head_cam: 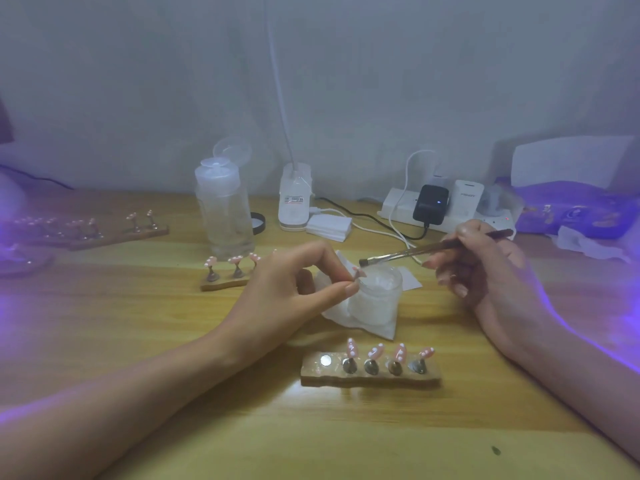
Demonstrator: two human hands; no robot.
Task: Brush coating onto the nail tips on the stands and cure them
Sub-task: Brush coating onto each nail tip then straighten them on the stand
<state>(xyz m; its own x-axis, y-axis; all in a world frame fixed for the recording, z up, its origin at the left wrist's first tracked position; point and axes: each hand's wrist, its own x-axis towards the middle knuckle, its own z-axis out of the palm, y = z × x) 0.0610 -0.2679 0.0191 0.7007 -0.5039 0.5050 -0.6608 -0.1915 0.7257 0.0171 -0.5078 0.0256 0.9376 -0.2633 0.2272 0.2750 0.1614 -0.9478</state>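
Note:
My left hand (294,282) pinches a small stand with a pink nail tip (357,271) between thumb and forefinger, just left of an open frosted jar (377,296). My right hand (485,268) grips a brown brush (433,249), its bristles hovering above the jar's left rim. In front of the jar lies a wooden base (370,374) bearing several pink nail tips on stands, with one bare magnet spot at its left end. A second base (225,277) with pink tips sits behind my left hand.
A clear pump bottle (223,209) stands at the back, beside a white lamp base (294,199) and a stack of white pads (329,226). A power strip (446,209) with chargers lies back right. Another rack of tips (97,230) sits far left. Purple light glows at both sides.

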